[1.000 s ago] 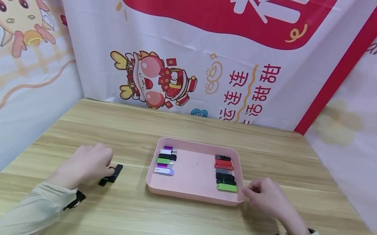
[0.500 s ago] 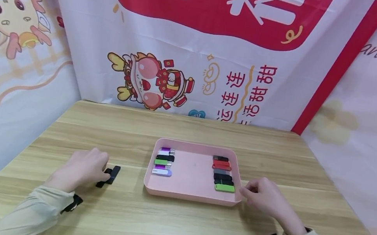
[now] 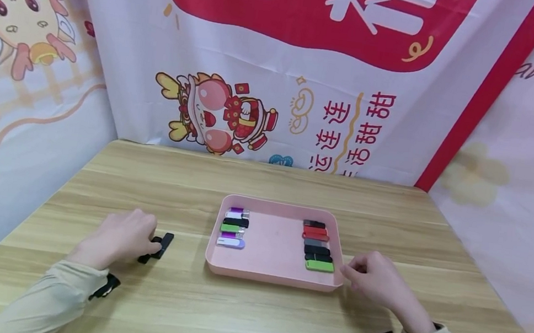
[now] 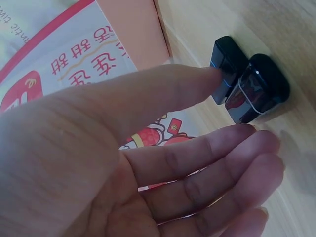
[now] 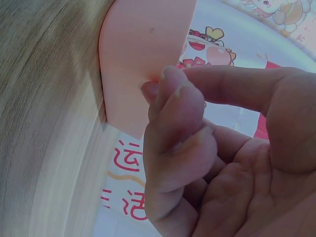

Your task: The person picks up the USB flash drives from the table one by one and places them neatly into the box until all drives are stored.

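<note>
Two black USB sticks lie close together on the table at the left; in the left wrist view one stick (image 4: 228, 52) is matt and the other (image 4: 266, 84) is glossy with a silver line. My left hand (image 3: 120, 240) is over them, its thumb tip (image 4: 212, 81) overlapping the matt stick and its index fingertip right at the glossy stick's end. A gap shows between that thumb and index finger. Right of the pink tray (image 3: 273, 278), my right hand (image 3: 378, 280) has loosely curled fingers (image 5: 180, 128) and touches the tray's outer wall (image 5: 133, 49).
Inside the tray, USB sticks form two columns: several at its left side, among them a lilac one (image 3: 231, 243), and several at its right, among them a green one (image 3: 320, 266). Printed cloths (image 3: 281, 51) enclose the wooden table (image 3: 248, 320) at back and sides.
Both hands keep nearly the same places beside the sticks and the tray. The head view shifts slightly to one side and back.
</note>
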Available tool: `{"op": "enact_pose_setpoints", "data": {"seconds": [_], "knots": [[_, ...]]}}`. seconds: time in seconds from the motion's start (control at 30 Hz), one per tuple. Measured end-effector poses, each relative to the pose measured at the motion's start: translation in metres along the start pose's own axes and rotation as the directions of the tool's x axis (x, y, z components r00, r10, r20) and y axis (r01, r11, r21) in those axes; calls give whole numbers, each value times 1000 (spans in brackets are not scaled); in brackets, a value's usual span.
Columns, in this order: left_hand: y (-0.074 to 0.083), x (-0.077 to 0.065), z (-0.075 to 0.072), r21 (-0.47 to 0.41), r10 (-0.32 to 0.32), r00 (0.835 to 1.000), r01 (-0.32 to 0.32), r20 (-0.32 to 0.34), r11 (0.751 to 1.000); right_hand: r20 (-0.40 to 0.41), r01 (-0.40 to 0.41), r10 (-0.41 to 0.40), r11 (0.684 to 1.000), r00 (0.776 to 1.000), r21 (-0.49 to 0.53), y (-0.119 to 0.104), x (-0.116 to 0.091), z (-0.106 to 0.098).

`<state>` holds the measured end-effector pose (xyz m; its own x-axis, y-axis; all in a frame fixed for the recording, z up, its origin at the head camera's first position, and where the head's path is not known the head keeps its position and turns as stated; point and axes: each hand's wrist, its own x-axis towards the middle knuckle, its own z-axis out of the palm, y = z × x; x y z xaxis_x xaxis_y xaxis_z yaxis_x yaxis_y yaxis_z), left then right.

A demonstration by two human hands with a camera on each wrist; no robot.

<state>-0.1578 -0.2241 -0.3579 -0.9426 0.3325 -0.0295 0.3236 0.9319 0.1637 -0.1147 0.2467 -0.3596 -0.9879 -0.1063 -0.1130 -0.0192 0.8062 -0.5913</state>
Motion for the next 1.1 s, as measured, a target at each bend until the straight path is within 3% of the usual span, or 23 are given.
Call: {"op": "enact_pose_setpoints", "data": {"seconds": [1.1], "knots": [[-4, -3, 1, 18, 9, 1000, -9, 3, 1000, 4, -17, 18, 1000, 1000, -6, -1, -1, -1]]}}
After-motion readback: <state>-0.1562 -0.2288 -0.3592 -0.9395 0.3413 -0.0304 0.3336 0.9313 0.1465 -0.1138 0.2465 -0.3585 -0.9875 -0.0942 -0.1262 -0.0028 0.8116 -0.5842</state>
